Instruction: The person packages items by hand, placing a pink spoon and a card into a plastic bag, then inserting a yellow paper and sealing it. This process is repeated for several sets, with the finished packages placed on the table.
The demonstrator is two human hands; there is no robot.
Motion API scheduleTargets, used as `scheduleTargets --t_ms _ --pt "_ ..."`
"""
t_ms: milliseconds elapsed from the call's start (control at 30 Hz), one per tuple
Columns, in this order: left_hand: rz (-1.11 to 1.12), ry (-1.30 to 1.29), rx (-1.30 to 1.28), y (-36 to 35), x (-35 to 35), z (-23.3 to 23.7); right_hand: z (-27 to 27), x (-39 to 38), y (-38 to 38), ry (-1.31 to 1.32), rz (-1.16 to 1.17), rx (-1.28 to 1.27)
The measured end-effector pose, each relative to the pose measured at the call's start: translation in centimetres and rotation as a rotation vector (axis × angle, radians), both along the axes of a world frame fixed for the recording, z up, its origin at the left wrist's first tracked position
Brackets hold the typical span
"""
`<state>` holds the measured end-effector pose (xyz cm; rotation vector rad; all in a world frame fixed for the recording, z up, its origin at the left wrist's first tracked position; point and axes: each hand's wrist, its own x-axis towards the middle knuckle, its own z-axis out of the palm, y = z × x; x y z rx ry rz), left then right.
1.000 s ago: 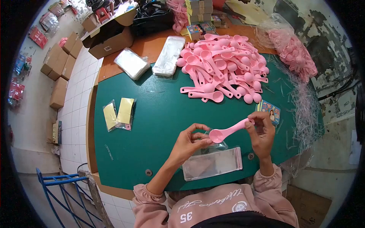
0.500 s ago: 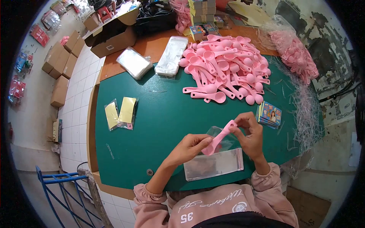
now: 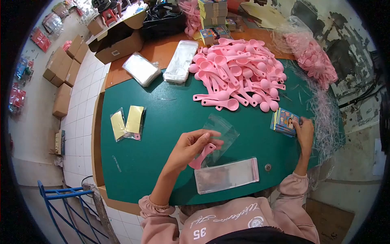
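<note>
We have the left hand (image 3: pixel 195 148) grasping a pink measuring spoon (image 3: pixel 197 162) together with a clear plastic bag (image 3: pixel 226 132), over the near middle of the green tabletop (image 3: pixel 158 158). Spoon is tilted, holed handle end up by the fingers, bowl down toward us; bag spreads out past the fingertips. Right hand (image 3: pixel 304 131) is at the right side, bent fingers touching the right edge of the printed card stack (image 3: pixel 281 122). From this angle we can't tell whether it pinches a card, or whether the spoon sits inside the bag or against it. Just below the left hand we see a flat clear adhesive-strip bag (image 3: pixel 227 177). Pink spoon pile (image 3: pixel 239 75) sits beyond, left of the cards and farther back. Two filled bags (image 3: pixel 134 120) with yellow cards lie at left, partly overlapping. Behind them, two clear bag stacks (image 3: pixel 180 61) rest side by side.
</note>
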<state>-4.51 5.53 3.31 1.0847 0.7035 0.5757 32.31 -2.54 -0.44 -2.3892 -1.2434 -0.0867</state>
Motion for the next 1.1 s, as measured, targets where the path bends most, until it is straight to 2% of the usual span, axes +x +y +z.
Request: scheduleTargets --t_ms 33,67,133,233,267,333,367,500,567,667,700,767,800,900,1033,1100 --pt "0.010 -0.017 -0.009 0.0 0.1 0.0 -0.3 0.5 -0.2 0.190 -0.013 -0.110" --pt "0.016 -0.019 -0.009 0.1 0.2 -0.1 -0.6 0.8 -0.3 0.189 -0.007 -0.111" --pt "0.026 0.023 0.075 0.2 0.2 -0.5 0.6 -0.5 -0.3 -0.011 -0.059 0.018" --pt "0.006 0.088 0.047 0.2 0.2 -0.3 1.9 -1.6 0.3 -0.049 -0.187 -0.032" --pt "0.009 0.088 0.048 0.3 0.1 -0.3 2.1 -1.8 0.2 -0.049 -0.184 -0.031" --pt "-0.009 0.047 0.078 0.4 0.1 -0.2 2.6 -2.2 0.0 -0.321 -0.152 -0.001" --pt "-0.003 0.046 0.078 0.5 0.1 -0.2 3.3 -2.4 0.2 -0.322 -0.146 0.000" --pt "-0.045 0.073 0.164 0.5 0.5 -0.6 6.3 -6.9 1.5 0.544 0.371 0.296" --pt "-0.053 0.064 0.179 0.4 0.8 -0.4 7.1 -10.4 2.7 0.777 0.498 0.384" --pt "-0.045 0.067 0.135 0.2 0.8 -0.1 6.9 -12.9 3.8 0.929 0.611 0.398" --pt "-0.041 0.085 0.143 0.2 0.8 -0.2 7.2 -13.1 3.9 0.930 0.618 0.399" --pt "-0.036 0.103 0.152 0.3 0.6 -0.6 8.0 -13.4 3.9 0.817 0.765 0.152" --pt "-0.054 0.146 0.160 0.4 0.4 -0.7 8.2 -13.2 3.9 0.704 0.833 0.133" --pt "-0.120 0.185 0.183 0.3 0.5 -1.2 8.7 -13.2 4.1 0.618 0.956 0.053" --pt "-0.262 0.204 0.176 0.0 1.2 -0.7 8.6 -14.0 4.6 0.674 1.063 -0.053" --pt "-0.245 0.237 0.253 -0.1 1.2 -0.7 8.2 -14.2 4.9 0.686 1.144 -0.168"
